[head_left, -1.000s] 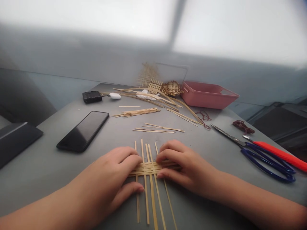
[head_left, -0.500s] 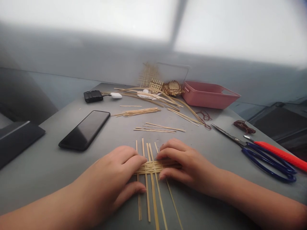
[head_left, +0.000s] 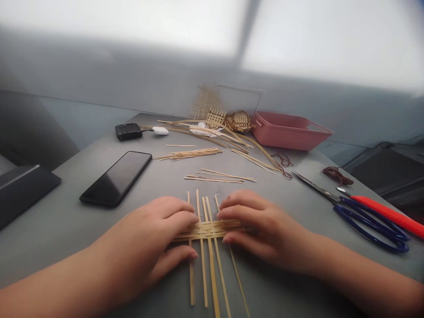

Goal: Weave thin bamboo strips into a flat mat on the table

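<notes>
Our left hand [head_left: 155,240] and right hand [head_left: 261,227] lie flat, pressing down on the woven strips [head_left: 207,229] rather than gripping them. The strips sit on the table [head_left: 291,207] between our hands, and uneven pressure could slide loose ones apart.

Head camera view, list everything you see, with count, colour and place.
Table: one, grey.
Strip lattice: one, pale tan, front centre, between the hands.
Loose strips: two small groups, tan, beyond the lattice.
Long strips: several, tan, back centre.
Woven pieces: a few, tan and brown, beside the tray.
Tray: one, pink, back right.
Phone: one, black, left of centre.
Small device: one, black, back left.
Scissors: one, blue handles, right.
Red-handled tool: one, beside the scissors.
Thread: two tangles, dark red, right of centre.
Flat dark object: one, left edge.
Left hand: fingers on the lattice's left side.
Right hand: fingers on its right side.
</notes>
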{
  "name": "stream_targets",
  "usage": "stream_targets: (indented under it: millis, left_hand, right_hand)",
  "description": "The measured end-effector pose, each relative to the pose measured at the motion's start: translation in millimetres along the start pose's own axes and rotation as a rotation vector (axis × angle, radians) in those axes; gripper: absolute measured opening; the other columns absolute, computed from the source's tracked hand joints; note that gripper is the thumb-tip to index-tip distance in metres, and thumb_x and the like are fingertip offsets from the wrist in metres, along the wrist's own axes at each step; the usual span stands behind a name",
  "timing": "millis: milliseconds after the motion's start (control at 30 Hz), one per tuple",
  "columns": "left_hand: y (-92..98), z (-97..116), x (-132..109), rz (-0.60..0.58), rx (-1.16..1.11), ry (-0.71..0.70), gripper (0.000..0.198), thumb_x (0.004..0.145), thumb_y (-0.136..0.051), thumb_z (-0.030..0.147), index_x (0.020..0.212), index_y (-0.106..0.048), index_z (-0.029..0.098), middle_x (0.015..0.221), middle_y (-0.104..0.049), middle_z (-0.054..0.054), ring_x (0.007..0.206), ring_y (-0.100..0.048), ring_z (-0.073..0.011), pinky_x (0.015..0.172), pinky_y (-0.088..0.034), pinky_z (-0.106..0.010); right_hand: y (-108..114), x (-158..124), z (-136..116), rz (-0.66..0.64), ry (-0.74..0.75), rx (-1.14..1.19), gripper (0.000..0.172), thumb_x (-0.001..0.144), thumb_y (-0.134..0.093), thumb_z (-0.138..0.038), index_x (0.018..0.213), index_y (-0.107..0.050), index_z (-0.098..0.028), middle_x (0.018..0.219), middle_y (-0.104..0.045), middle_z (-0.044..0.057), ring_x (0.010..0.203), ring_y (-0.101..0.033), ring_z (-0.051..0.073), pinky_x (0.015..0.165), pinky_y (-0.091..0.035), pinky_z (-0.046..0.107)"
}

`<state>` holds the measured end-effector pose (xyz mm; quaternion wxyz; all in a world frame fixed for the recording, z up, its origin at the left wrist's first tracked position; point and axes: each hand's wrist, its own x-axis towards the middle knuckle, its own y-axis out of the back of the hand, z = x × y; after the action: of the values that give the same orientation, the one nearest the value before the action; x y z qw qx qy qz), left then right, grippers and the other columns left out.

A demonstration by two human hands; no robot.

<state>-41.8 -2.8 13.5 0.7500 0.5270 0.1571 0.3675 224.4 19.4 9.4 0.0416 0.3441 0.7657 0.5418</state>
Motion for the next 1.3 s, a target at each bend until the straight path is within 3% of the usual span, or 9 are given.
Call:
stream_targets:
  millis: [200,533,700,900,1067,1200,1300]
  left_hand:
    - [-3.3,-5.7,2.3,-0.041,0.024,-0.181,0.030,0.100,-0.042,0.018,0.093,-0.071,0.022,0.105,-0.071,-0.004,0.089,-0.067,-0.0183,0.082,-0.053,-0.026]
    - [2.8,-7.5,5.6,-0.172,-0.031,-0.154,0.016,0.094,-0.054,0.017,0.090,-0.069,0.022,0.099,-0.069,-0.002,0.083,-0.067,-0.0163,0.076,-0.051,-0.021]
    - [8.8,-4.4,6.1,-0.204,0.026,-0.174,0.031,0.085,-0.054,0.007,0.098,-0.072,0.029,0.106,-0.070,-0.001,0.085,-0.067,-0.0167,0.075,-0.050,-0.020]
    - [11.9,-5.1,5.9,-0.142,-0.132,-0.074,0.023,0.085,-0.057,0.014,0.088,-0.074,0.030,0.097,-0.072,0.002,0.080,-0.067,-0.0165,0.074,-0.050,-0.020]
    - [8.7,-7.8,5.2,-0.156,-0.011,-0.106,0.021,0.082,-0.060,0.013,0.085,-0.074,0.028,0.097,-0.072,0.001,0.084,-0.067,-0.0189,0.076,-0.049,-0.022]
    - [5.7,-9.7,5.3,-0.156,0.093,-0.173,0.026,0.085,-0.060,0.012,0.100,-0.071,0.029,0.105,-0.070,0.000,0.087,-0.067,-0.0193,0.077,-0.050,-0.023]
    - [4.8,-8.9,5.9,-0.183,0.117,-0.236,0.037,0.088,-0.060,0.010,0.116,-0.067,0.034,0.118,-0.066,-0.002,0.099,-0.065,-0.0210,0.088,-0.050,-0.027]
  right_hand:
    - [-14.1,-1.3,-6.1,-0.031,0.126,-0.073,0.028,0.097,-0.058,-0.031,0.120,-0.070,-0.023,0.119,-0.071,0.009,0.108,-0.066,0.019,0.103,-0.048,0.035]
    - [-11.3,0.5,-6.0,-0.070,0.082,-0.043,0.029,0.097,-0.058,-0.033,0.121,-0.071,-0.024,0.121,-0.071,0.009,0.108,-0.067,0.018,0.103,-0.048,0.035]
    - [-12.1,0.2,-6.2,-0.062,0.079,-0.037,0.028,0.096,-0.059,-0.034,0.120,-0.072,-0.025,0.119,-0.072,0.008,0.107,-0.067,0.019,0.103,-0.048,0.035]
    - [-11.7,-0.3,-5.6,-0.073,0.074,-0.039,0.029,0.096,-0.059,-0.033,0.122,-0.070,-0.026,0.121,-0.071,0.008,0.109,-0.067,0.019,0.105,-0.046,0.036]
    - [-11.6,0.0,-5.5,-0.075,0.075,-0.037,0.028,0.096,-0.059,-0.033,0.120,-0.071,-0.026,0.121,-0.071,0.008,0.110,-0.066,0.019,0.105,-0.046,0.036]
    - [-12.6,-0.8,-4.5,-0.060,0.085,-0.038,0.028,0.096,-0.060,-0.033,0.121,-0.070,-0.025,0.120,-0.071,0.008,0.109,-0.066,0.018,0.105,-0.045,0.035]
    - [-13.5,-0.8,-4.2,-0.057,0.094,-0.044,0.025,0.096,-0.060,-0.031,0.117,-0.071,-0.025,0.118,-0.069,0.008,0.108,-0.064,0.019,0.101,-0.046,0.035]
